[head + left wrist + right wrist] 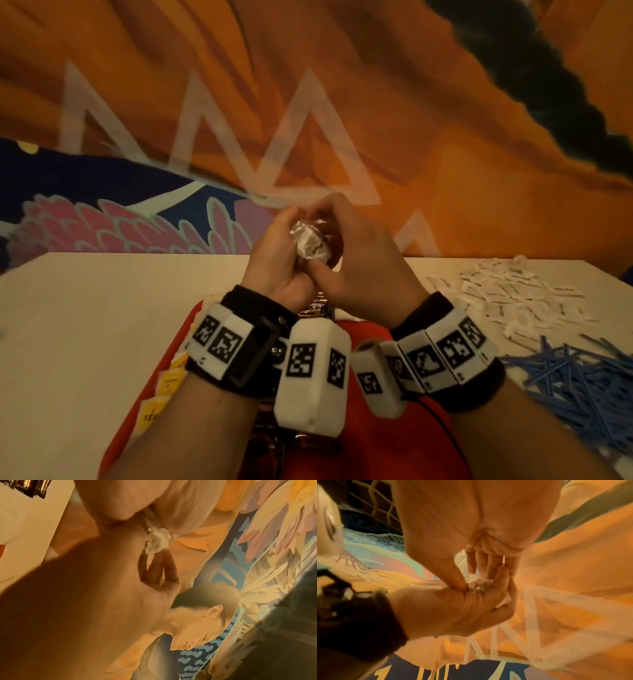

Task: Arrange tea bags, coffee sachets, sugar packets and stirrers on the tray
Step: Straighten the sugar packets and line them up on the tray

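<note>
Broadly, a pale table (85, 325) fills the lower part of the head view, backed by an orange, blue and pink painted wall (445, 154). A red tray (370, 445) sits at the near edge of the table, mostly hidden under the person's forearms. Yellow tea bags (168, 380) lie in a row along the tray's left side, and dark coffee sachets (317, 306) show on the tray just below the wrists. To the right of the tray, on the bare table, a heap of blue stirrers (575, 387) is spread near the front edge, with a scatter of white sugar packets (520, 298) behind it.

Both forearms carry black bands with white marker blocks. The left hand (277, 260) and right hand (356, 253) are raised together above the far end of the tray, touching each other, and both are curled round a small crumpled white wrapper (310, 243) held between them. In the right wrist view the right thumb presses into the wrapper (477, 582) against the cupped left hand (453, 608). In the left wrist view the wrapper (157, 540) is pinched between the two hands, with the fingers of the left hand (159, 566) just below it. What kind of packet it is cannot be told.
</note>
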The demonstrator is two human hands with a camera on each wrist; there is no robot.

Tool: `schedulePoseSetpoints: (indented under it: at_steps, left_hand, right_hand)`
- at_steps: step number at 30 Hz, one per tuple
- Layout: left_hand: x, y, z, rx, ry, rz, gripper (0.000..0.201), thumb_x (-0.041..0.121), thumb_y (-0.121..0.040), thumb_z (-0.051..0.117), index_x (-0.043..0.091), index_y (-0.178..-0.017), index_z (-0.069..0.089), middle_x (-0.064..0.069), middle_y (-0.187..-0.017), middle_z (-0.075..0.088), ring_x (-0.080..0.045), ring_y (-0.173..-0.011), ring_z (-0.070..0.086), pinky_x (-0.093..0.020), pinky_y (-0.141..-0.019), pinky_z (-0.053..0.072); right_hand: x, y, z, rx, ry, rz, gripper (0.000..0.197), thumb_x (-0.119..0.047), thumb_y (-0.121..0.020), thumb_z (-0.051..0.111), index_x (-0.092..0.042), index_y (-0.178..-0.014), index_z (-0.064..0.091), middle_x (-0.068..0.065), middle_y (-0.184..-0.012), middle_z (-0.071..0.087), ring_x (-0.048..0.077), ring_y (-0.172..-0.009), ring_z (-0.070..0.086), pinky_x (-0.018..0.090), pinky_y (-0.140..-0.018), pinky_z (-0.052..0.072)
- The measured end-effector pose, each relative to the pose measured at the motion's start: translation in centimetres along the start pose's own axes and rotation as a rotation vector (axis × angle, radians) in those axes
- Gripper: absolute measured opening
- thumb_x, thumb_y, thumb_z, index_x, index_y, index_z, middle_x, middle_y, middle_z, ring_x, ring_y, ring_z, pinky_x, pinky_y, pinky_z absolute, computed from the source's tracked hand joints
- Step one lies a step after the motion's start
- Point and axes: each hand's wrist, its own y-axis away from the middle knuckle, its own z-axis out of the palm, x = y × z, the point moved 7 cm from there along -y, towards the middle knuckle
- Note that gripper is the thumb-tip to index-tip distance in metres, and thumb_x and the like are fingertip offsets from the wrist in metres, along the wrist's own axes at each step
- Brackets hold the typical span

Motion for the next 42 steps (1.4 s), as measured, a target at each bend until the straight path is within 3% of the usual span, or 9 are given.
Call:
schedulePoseSetpoints:
  at_steps: [5,11,16,19,26,29,32,37,42]
  left_hand:
    - [-0.2,-0.2,0.1,0.0,0.006,0.036,0.023,0.025,-0.103,0.047,0.009,-0.096,0.062,-0.007,-0.077,0.065,-0.015,-0.067,0.067,-0.027,-0.066,0.06]
    - [1.3,-0.3,-0.7,0.003,0.024,0.164,0.037,0.015,-0.101,0.047,0.003,-0.136,0.052,-0.017,-0.111,0.059,-0.024,-0.1,0.06,-0.031,-0.08,0.054]
    - [3.2,-0.3,-1.8,0.058,-0.224,0.282,0.015,0.018,-0.099,0.055,0.01,-0.108,0.064,-0.006,-0.089,0.062,-0.015,-0.078,0.061,-0.031,-0.076,0.057]
    - [2.7,0.5,-1.2,-0.013,-0.518,0.241,0.027,0.035,-0.083,0.067,0.01,-0.093,0.063,0.001,-0.074,0.064,-0.012,-0.069,0.06,-0.028,-0.066,0.054]
    - [-0.3,0.9,0.3,-0.196,-0.679,0.075,0.027,0.023,-0.076,0.071,0.008,-0.097,0.064,-0.002,-0.08,0.068,-0.013,-0.072,0.063,-0.025,-0.061,0.055]
    - [0.7,0.7,0.0,-0.129,-0.636,0.16,0.015,0.016,-0.083,0.069,0.009,-0.095,0.064,-0.003,-0.079,0.066,-0.014,-0.07,0.062,-0.026,-0.059,0.055]
    - [1.8,0.7,-0.2,-0.084,-0.664,0.271,0.019,0.022,-0.079,0.071,0.011,-0.094,0.068,-0.004,-0.077,0.065,-0.015,-0.07,0.06,-0.028,-0.06,0.052]
    - [3.0,1.1,-0.4,-0.058,-0.591,0.304,0.032,0.034,-0.076,0.069,0.01,-0.097,0.065,-0.001,-0.076,0.063,-0.012,-0.066,0.059,-0.025,-0.055,0.05]
    - [3.5,1.2,-0.2,-0.057,-0.711,0.386,0.019,0.024,-0.083,0.07,0.011,-0.096,0.068,0.0,-0.078,0.066,-0.012,-0.07,0.059,-0.024,-0.055,0.049]
  right_hand:
    - [-0.1,0.7,-0.3,0.229,0.074,-0.106,0.031,-0.005,-0.073,0.071,-0.008,-0.104,0.065,0.005,-0.115,0.066,0.015,-0.104,0.061,0.021,-0.087,0.05]
    - [1.7,0.8,-1.3,0.37,-0.117,0.014,0.013,-0.006,-0.083,0.072,-0.016,-0.09,0.077,-0.005,-0.107,0.07,0.005,-0.1,0.065,0.02,-0.083,0.053]
    - [3.7,0.6,-2.1,0.307,-0.519,0.272,0.014,-0.005,-0.089,0.067,-0.016,-0.091,0.075,-0.004,-0.098,0.075,0.005,-0.093,0.068,0.017,-0.078,0.054]
    - [4.4,0.6,-3.0,0.341,-0.62,0.311,0.013,-0.005,-0.091,0.064,-0.011,-0.096,0.074,0.003,-0.091,0.076,0.015,-0.087,0.071,0.024,-0.075,0.057]
    - [4.2,0.6,-2.2,0.357,-0.614,0.269,0.014,-0.001,-0.09,0.064,-0.011,-0.094,0.074,0.007,-0.097,0.076,0.018,-0.095,0.071,0.028,-0.081,0.058]
    - [4.6,0.6,-2.2,0.335,-0.624,0.283,0.01,-0.008,-0.091,0.065,-0.013,-0.099,0.071,0.004,-0.098,0.075,0.017,-0.096,0.07,0.03,-0.082,0.058]
    - [5.2,0.7,-1.8,0.216,-0.541,0.32,0.037,-0.036,-0.079,0.079,-0.016,-0.109,0.069,0.006,-0.102,0.073,0.02,-0.098,0.07,0.037,-0.082,0.058]
    - [5.5,0.7,-2.2,0.183,-0.773,0.407,0.007,-0.008,-0.09,0.063,-0.008,-0.094,0.069,0.003,-0.078,0.074,0.015,-0.069,0.07,0.026,-0.063,0.058]
    - [5.5,0.8,-1.6,0.125,-0.889,0.435,0.035,-0.026,-0.07,0.073,-0.009,-0.1,0.067,0.007,-0.096,0.072,0.021,-0.087,0.069,0.031,-0.071,0.058]
